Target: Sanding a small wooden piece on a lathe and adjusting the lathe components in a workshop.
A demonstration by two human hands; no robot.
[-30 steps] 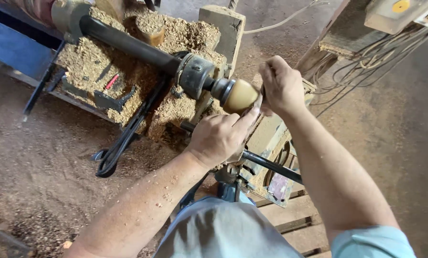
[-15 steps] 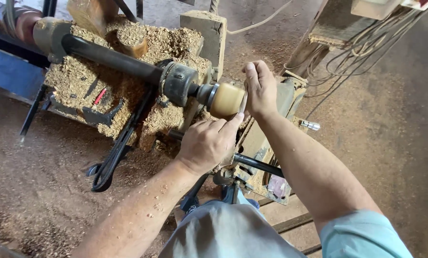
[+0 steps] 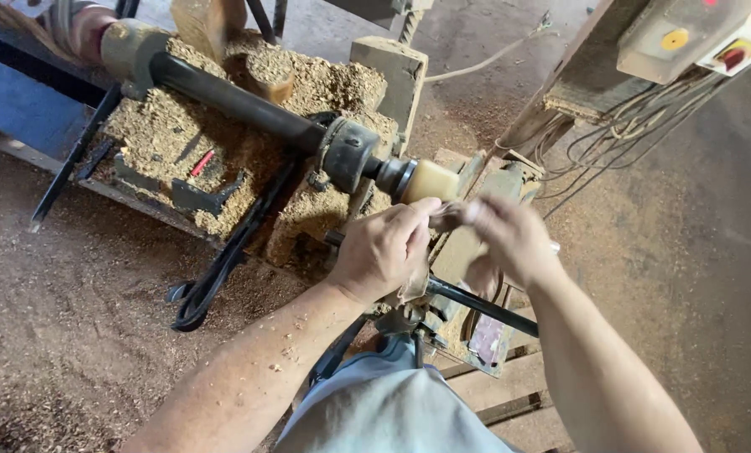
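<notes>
A pale rounded wooden piece sits in the dark metal chuck at the end of a black lathe shaft. Just below it, my left hand pinches a small dark piece by one end. My right hand, blurred by motion, has its fingertips on the other end. Both hands are a little below and in front of the wooden piece and do not touch it. What the small dark piece is cannot be told.
Heaps of sawdust cover the lathe bed and the floor. A black belt loop hangs at the lower left. A black rod runs under my hands. A grey switch box with loose wires is at the upper right.
My right hand has come off the wooden piece and dropped down to meet the left hand. Both hands now hold the small dark piece between them.
</notes>
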